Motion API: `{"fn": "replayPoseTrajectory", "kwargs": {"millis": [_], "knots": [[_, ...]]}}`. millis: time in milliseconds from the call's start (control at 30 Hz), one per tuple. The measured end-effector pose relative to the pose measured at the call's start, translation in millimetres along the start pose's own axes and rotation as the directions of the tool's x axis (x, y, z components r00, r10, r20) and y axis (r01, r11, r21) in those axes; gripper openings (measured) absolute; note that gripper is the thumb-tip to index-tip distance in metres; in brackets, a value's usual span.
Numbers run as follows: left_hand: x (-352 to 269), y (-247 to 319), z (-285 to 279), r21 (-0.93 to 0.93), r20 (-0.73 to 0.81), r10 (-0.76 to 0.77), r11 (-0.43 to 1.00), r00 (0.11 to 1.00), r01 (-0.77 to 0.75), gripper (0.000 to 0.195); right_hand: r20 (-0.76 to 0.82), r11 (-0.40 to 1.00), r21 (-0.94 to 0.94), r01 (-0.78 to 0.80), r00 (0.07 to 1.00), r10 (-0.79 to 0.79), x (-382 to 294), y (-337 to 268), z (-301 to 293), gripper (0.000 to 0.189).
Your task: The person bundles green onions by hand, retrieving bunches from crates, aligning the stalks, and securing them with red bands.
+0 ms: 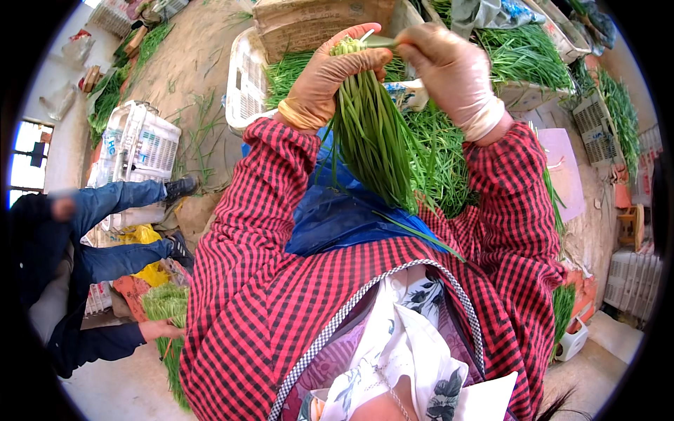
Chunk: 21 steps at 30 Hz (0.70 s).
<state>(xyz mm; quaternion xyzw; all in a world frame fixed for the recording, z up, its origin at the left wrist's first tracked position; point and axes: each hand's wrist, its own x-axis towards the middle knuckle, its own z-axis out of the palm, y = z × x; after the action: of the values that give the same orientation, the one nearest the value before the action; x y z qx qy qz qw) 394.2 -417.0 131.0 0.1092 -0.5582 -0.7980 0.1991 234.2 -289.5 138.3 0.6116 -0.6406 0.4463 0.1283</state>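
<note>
My left hand, in a thin translucent glove, grips a bunch of long green leaves that look like garlic chives, near its pale cut ends. The leaves hang down over a blue plastic sheet on my lap. To the right of the stem ends my right hand, also gloved and slightly blurred, pinches a greenish strip. That strip stretches taut from the bunch to my right fingertips; whether it is a band or a leaf I cannot tell. Loose leaves lie below my right hand.
Ahead stands a white plastic crate with leaves and a cardboard box. More leaves fill a container at the upper right. Crates are stacked at left, near a person whose hand touches another leaf pile.
</note>
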Motion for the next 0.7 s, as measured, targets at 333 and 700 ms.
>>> {"fn": "replayPoseTrajectory", "kwargs": {"millis": [333,700], "knots": [[-11,-4,-2,0.211,-0.446,0.441,0.898,0.779,-0.387,0.066,0.415,0.868,0.274,-0.413,0.865,0.280,-10,-53,24,0.022],[-52,-31,3,0.644,-0.665,0.642,0.752,0.381,-0.142,0.076,0.720,0.600,0.531,-0.598,0.692,0.053,-8,-53,74,0.010]]}}
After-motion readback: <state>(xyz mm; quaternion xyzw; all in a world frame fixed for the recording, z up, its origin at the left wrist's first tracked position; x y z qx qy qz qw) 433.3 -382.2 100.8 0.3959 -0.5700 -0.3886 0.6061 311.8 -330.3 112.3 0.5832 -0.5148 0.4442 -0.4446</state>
